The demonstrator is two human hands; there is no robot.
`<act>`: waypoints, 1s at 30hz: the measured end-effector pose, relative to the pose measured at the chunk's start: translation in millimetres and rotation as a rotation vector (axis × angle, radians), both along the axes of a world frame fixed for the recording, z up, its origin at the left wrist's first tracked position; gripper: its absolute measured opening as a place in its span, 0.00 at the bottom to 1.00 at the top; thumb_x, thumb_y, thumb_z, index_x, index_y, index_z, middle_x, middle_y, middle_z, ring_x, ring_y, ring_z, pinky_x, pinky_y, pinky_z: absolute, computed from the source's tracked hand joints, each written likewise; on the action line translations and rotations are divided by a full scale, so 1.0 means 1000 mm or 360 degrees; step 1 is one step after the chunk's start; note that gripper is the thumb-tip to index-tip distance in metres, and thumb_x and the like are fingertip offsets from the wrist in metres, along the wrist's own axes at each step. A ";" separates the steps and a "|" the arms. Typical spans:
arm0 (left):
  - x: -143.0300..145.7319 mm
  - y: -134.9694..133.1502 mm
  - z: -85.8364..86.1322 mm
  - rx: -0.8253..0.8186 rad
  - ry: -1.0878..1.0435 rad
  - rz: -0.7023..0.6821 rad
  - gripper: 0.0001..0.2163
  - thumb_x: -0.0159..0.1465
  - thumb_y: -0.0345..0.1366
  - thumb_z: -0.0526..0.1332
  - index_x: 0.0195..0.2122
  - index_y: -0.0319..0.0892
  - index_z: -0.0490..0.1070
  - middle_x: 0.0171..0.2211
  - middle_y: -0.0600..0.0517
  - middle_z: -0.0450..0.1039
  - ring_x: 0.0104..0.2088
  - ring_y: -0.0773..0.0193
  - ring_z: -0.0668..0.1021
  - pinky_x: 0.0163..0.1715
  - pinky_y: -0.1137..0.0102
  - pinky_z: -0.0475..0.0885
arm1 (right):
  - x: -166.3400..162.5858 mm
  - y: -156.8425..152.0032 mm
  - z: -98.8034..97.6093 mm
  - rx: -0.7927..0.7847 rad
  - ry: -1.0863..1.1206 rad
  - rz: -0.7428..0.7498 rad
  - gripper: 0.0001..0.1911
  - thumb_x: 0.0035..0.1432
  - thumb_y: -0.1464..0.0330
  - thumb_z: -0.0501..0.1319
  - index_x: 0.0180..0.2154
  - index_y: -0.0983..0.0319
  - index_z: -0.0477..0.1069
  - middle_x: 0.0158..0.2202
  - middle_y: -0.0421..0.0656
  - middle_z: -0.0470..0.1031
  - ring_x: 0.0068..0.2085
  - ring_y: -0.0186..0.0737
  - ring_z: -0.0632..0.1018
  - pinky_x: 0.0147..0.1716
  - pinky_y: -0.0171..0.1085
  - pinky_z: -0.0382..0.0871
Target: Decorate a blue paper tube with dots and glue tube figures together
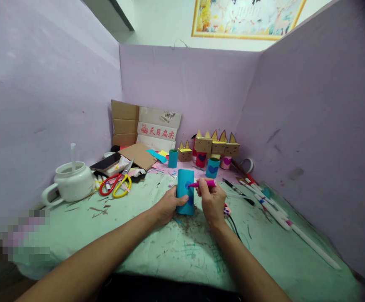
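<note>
My left hand (169, 206) grips a turquoise paper tube (185, 188) that stands upright on the green table cover (157, 239). My right hand (212, 200) is closed on a pink marker (203, 183). The marker's tip touches the tube's front, where a dark blue shape is drawn. Both forearms reach in from the bottom edge.
Paper figures with pointed ears (217, 147) stand at the back, beside small tubes (173, 158). Red and yellow scissors (116, 184), a phone (106, 162) and a white mug (71, 182) lie left. Markers and pens (264, 201) lie right. Cardboard (144, 128) leans on the lilac partition walls.
</note>
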State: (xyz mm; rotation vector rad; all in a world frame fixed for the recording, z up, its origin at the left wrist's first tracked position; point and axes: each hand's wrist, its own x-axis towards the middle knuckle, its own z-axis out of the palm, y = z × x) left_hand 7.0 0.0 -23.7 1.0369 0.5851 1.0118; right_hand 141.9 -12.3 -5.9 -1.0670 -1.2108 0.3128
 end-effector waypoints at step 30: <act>0.000 -0.001 0.001 -0.0006 0.0003 -0.0020 0.36 0.43 0.44 0.77 0.50 0.40 0.64 0.38 0.46 0.74 0.33 0.56 0.78 0.36 0.60 0.73 | 0.000 -0.001 0.000 0.0002 0.0004 -0.0027 0.18 0.60 0.56 0.58 0.27 0.62 0.74 0.21 0.39 0.71 0.26 0.39 0.71 0.30 0.37 0.64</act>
